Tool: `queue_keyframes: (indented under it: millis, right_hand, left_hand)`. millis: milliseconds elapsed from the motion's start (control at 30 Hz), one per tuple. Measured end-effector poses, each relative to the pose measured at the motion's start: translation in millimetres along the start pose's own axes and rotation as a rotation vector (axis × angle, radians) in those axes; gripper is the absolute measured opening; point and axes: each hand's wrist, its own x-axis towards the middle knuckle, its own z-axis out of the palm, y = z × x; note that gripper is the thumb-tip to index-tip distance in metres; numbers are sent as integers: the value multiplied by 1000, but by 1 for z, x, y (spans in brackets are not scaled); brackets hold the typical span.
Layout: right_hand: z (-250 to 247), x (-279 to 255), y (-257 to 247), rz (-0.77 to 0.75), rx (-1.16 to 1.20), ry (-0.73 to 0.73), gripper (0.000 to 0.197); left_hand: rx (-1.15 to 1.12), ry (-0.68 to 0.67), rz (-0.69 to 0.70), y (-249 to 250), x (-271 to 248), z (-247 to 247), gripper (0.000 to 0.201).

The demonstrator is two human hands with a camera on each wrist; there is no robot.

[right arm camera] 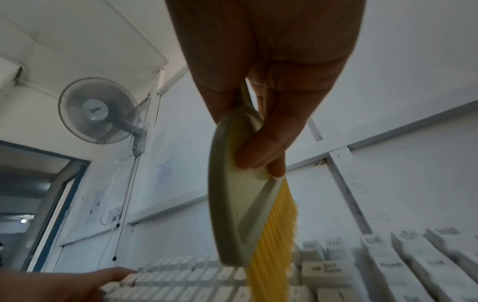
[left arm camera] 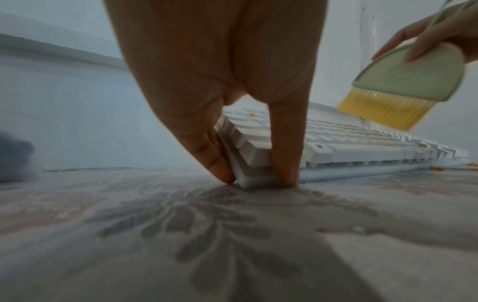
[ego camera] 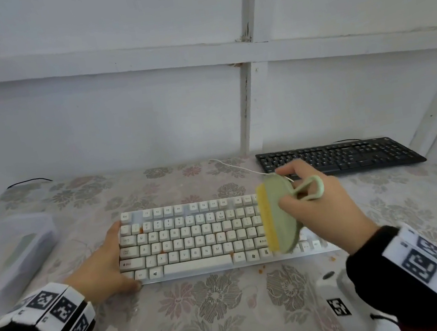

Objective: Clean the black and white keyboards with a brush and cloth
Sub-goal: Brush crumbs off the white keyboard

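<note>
A white keyboard [ego camera: 191,237] lies at the table's middle, with orange crumbs among its keys. My left hand [ego camera: 107,262] grips its left end [left arm camera: 248,175], fingers along the side and thumb on the front edge. My right hand [ego camera: 319,201] holds a green brush with yellow bristles [ego camera: 276,216] lifted over the keyboard's right part, bristles pointing left and down [right arm camera: 271,245]. The brush [left arm camera: 403,81] hangs clear of the keys in the left wrist view. A black keyboard [ego camera: 338,157] lies at the back right. No cloth is in view.
A translucent plastic box [ego camera: 6,251] stands at the left of the floral tablecloth [ego camera: 218,307]. Orange crumbs [ego camera: 261,269] lie on the cloth in front of the white keyboard. The white cable [ego camera: 234,167] runs back to the wall. A wall fan [right arm camera: 101,110] hangs high.
</note>
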Motion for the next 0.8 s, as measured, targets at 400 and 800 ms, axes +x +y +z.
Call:
queue_keyframes:
  millis: [400,800]
  right_hand:
    - [30,-12,21,53,-10,-139,28]
    - [18,20,-4,9,-12,5,28]
  left_hand:
    - [5,8,5,-5,4,1,121]
    - [-13,4,22,-5,3,1,120]
